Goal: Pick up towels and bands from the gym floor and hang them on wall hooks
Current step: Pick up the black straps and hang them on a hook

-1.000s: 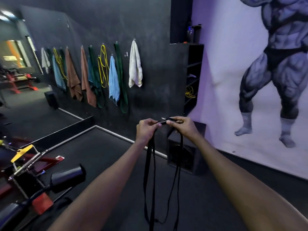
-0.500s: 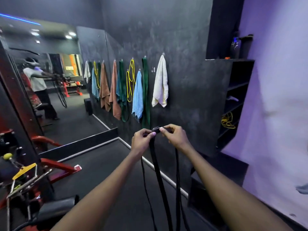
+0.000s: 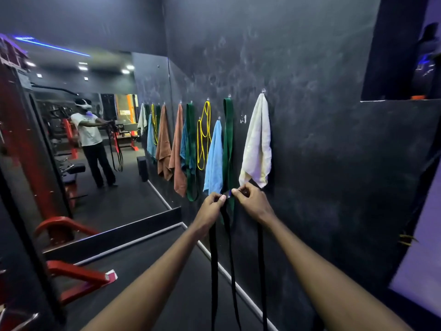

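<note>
Black band: pinched at its top fold by both hands, held up in front of the dark wall, long strands hanging straight down past the lower frame edge.

Head view, left hand: arm stretched forward, nearly straight, back of hand towards the camera. Fingers curled, thumb and fingertips pinching the fold from the left.

Right hand: arm likewise extended. Thumb and forefinger pinching the same fold from the right, remaining fingers bent and close together. Hands almost touching, only the short pinched fold between them.

Position of fold: just below the lower corner of the white towel, in front of the lower part of the green band, beside the hem of the blue towel. All three hung on the wall; hook above the white towel visible. Further left along the row: yellow band, brown towel.

Small pale fitting on the wall between green band and white towel; kind not resolvable.

Mirror at left: reflection of a person, both arms out, dark strands hanging from the hands.
</note>
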`<state>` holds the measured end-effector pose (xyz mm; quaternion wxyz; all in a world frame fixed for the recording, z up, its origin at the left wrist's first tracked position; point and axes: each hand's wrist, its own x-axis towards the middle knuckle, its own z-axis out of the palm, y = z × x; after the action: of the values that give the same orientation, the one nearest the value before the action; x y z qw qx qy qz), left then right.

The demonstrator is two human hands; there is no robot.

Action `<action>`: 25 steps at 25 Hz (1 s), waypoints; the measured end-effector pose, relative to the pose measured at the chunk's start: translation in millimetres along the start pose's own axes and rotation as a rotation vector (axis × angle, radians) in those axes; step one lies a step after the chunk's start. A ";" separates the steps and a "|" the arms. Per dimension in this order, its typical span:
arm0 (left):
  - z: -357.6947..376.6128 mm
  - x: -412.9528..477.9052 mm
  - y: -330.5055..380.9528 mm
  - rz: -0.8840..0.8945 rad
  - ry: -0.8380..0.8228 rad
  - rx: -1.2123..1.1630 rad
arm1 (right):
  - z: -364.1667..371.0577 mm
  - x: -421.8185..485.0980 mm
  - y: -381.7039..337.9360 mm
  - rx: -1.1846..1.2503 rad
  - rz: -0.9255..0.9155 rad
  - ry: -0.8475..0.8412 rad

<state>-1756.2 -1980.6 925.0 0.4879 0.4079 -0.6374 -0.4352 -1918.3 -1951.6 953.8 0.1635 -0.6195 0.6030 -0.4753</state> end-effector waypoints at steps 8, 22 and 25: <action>-47.8 212.4 -65.2 -0.070 0.029 -0.069 | 99.4 219.0 57.2 0.008 -0.024 -0.110; -214.0 535.8 -174.8 0.066 -0.030 0.131 | 324.1 510.8 73.4 0.228 0.070 -0.260; -242.9 611.8 -192.0 0.146 -0.006 0.088 | 362.8 578.7 73.1 0.230 0.084 -0.239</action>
<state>-1617.6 -2652.0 940.6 0.4979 0.3801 -0.6854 -0.3713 -1780.1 -2624.4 944.3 0.3236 -0.6232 0.5461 -0.4568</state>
